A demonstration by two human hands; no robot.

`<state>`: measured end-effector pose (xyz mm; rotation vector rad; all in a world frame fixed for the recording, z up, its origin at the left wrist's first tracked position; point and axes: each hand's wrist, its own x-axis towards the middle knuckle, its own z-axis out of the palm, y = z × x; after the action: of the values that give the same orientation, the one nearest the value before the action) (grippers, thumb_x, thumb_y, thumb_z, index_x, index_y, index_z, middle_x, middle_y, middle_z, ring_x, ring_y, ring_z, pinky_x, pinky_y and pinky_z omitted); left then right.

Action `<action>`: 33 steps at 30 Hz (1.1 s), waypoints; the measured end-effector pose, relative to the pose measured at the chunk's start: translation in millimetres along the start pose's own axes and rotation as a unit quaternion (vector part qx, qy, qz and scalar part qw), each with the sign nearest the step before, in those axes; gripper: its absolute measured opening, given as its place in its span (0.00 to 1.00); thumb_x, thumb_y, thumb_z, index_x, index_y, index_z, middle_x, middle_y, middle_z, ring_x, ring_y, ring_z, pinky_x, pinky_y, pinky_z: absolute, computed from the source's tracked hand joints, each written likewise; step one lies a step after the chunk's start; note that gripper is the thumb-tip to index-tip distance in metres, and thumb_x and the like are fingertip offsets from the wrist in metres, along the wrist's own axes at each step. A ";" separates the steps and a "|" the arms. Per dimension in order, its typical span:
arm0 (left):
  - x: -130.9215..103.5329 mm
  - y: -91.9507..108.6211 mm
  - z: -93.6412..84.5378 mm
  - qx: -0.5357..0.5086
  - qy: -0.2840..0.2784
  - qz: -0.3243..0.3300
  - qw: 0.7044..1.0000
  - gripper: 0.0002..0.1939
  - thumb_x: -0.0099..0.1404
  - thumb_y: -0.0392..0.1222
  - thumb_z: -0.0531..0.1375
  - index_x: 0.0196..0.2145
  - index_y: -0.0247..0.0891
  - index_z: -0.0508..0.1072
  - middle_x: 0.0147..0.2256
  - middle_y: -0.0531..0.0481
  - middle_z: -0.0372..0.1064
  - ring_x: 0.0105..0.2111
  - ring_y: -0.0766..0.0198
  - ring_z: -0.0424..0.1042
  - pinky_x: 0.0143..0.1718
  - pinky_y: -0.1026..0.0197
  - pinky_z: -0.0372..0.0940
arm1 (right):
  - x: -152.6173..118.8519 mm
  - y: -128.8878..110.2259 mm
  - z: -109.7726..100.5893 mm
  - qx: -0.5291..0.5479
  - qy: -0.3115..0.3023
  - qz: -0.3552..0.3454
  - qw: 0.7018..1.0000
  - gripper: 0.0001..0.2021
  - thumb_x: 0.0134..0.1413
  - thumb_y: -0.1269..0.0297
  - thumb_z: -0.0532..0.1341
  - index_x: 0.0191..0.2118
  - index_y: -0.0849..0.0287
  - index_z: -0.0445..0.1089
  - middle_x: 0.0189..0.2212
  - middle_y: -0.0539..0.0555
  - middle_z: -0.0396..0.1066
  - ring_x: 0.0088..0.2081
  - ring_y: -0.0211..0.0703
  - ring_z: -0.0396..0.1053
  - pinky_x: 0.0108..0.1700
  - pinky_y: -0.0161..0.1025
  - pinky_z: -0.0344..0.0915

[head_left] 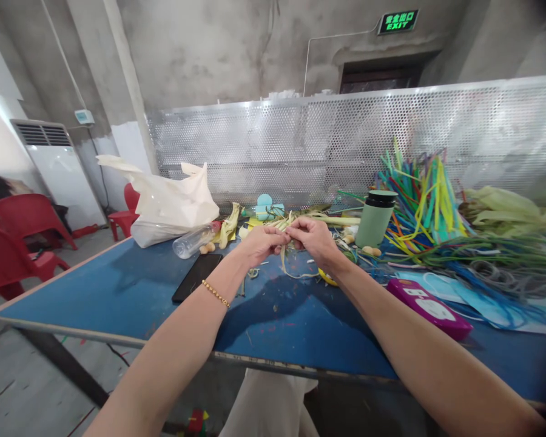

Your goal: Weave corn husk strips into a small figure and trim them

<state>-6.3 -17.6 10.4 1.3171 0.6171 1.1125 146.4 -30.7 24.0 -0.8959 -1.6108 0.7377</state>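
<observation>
Over the blue table, my left hand [266, 238] and my right hand [316, 238] meet fingertip to fingertip. Both are closed in a pinch on a thin, pale strip that looks like corn husk [283, 262], one end of which hangs below the fingers. The part inside the fingers is hidden. Just behind the hands lie more pale green husk pieces [341, 221], and a yellow ring-shaped thing [326, 277] is partly covered by my right wrist. A folded husk piece [230, 226] lies left of my left hand.
Left on the table [118, 297] are a white plastic bag [170, 206], a clear bottle [192, 241] and a black phone [197, 277]. Rightward stand a green cup [377, 220], colourful strips [437, 200] and a purple box [430, 308]. A perforated metal panel [300, 139] closes the back.
</observation>
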 end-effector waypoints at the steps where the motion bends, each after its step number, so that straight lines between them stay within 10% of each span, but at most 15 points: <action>1: -0.3 0.4 0.1 0.000 -0.001 0.000 1.000 0.06 0.48 0.30 0.69 0.22 0.28 0.74 0.20 0.50 0.65 0.20 0.73 0.60 0.25 0.63 0.52 | -0.4 -0.9 0.7 0.001 0.005 0.000 1.000 0.12 0.43 0.57 0.66 0.22 0.60 0.67 0.14 0.46 0.62 0.17 0.32 0.56 0.21 0.34 0.52; 22: 0.9 -4.1 -0.3 0.021 -0.021 0.003 1.000 0.08 0.49 0.31 0.69 0.21 0.29 0.72 0.19 0.52 0.64 0.18 0.74 0.59 0.24 0.64 0.51 | -0.5 2.5 3.5 0.010 0.022 0.002 1.000 0.14 0.42 0.54 0.66 0.22 0.59 0.66 0.13 0.45 0.59 0.17 0.32 0.53 0.20 0.34 0.51; 33: -2.5 16.8 -5.4 -0.065 -0.023 -0.063 0.996 0.25 0.60 0.60 0.63 0.38 0.30 0.73 0.28 0.43 0.72 0.27 0.61 0.74 0.32 0.58 0.66 | 8.8 9.5 -8.1 0.071 0.037 -0.003 0.997 0.21 0.41 0.46 0.69 0.24 0.59 0.65 0.15 0.44 0.60 0.17 0.31 0.53 0.19 0.33 0.50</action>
<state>-16.8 -19.4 24.7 1.1732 0.5766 1.0000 154.9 -18.2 22.2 -0.8064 -1.4753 0.7958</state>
